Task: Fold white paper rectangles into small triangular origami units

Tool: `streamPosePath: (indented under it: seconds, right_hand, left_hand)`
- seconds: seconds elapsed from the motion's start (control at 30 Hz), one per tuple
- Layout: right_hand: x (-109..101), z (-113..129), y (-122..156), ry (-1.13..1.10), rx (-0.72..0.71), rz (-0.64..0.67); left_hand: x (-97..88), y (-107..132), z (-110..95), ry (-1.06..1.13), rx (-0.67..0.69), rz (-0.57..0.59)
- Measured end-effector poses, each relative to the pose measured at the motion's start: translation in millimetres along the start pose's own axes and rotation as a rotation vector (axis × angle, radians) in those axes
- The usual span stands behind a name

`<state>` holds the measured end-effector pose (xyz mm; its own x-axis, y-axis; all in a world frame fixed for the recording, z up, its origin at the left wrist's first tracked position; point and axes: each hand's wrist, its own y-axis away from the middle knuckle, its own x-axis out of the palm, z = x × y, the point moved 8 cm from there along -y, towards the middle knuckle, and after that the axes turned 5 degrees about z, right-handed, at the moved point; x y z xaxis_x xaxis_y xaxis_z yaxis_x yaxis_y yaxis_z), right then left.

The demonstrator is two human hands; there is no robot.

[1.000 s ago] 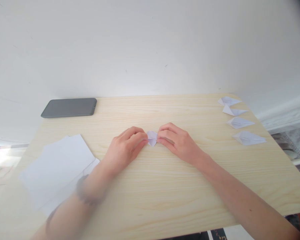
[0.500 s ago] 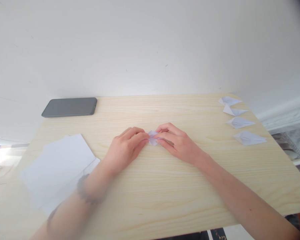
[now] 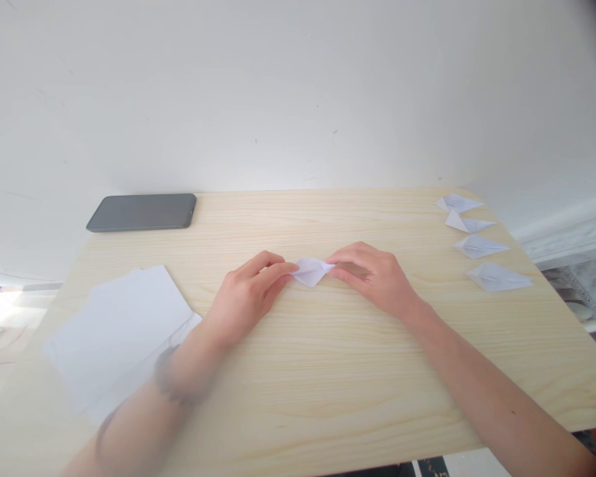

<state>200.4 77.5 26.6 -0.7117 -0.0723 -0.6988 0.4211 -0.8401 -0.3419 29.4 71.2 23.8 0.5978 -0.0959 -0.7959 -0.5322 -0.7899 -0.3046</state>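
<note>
A small folded paper piece (image 3: pixel 311 271), white and roughly diamond-shaped, is held between my two hands over the middle of the table. My left hand (image 3: pixel 253 285) pinches its left end between thumb and fingers. At the pointed right end, the thumb and fingers of my right hand (image 3: pixel 372 275) are closed on the tip. Most of the paper's upper face shows between the hands; both of its ends are partly covered by fingertips.
Several folded paper pieces (image 3: pixel 481 246) lie in a column at the table's right side. A stack of white paper sheets (image 3: pixel 129 324) lies at the left, partly under my left forearm. A dark phone (image 3: pixel 142 212) rests at the back left, near the wall (image 3: pixel 298 93).
My right hand has shifted right, from the middle of the folded paper to its pointed right tip, so more of the paper shows. My left hand stays on the left end.
</note>
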Motion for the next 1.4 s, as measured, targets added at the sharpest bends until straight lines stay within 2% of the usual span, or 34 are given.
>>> streamPosePath:
  seconds: [0.17,0.4,0.53,0.67,0.93,1.17,1.4]
  right_hand:
    - [5,10,-1,-0.035,-0.064,-0.022]
    - [9,12,0,-0.049,-0.05,-0.041]
    - [10,8,-1,-0.081,-0.01,-0.036]
    - [3,-2,0,-0.105,0.119,-0.109]
    - [-1,-11,1,-0.069,0.252,-0.155]
    - [7,-7,1,-0.14,0.227,-0.077]
    - [8,-7,1,-0.133,0.223,-0.084]
  left_hand:
    - [-2.7,1,7,0.051,-0.08,-0.033]
    - [-2.9,0,4,0.124,-0.069,-0.014]
    - [-3.0,-1,8,0.152,-0.129,-0.016]
    - [-4.6,0,13,0.122,-0.186,-0.038]
    - [-1.5,-1,15,0.088,-0.158,-0.02]
    - [-0.3,-2,12,0.111,-0.143,0.015]
    - [2.7,-2,17,0.085,-0.158,0.005]
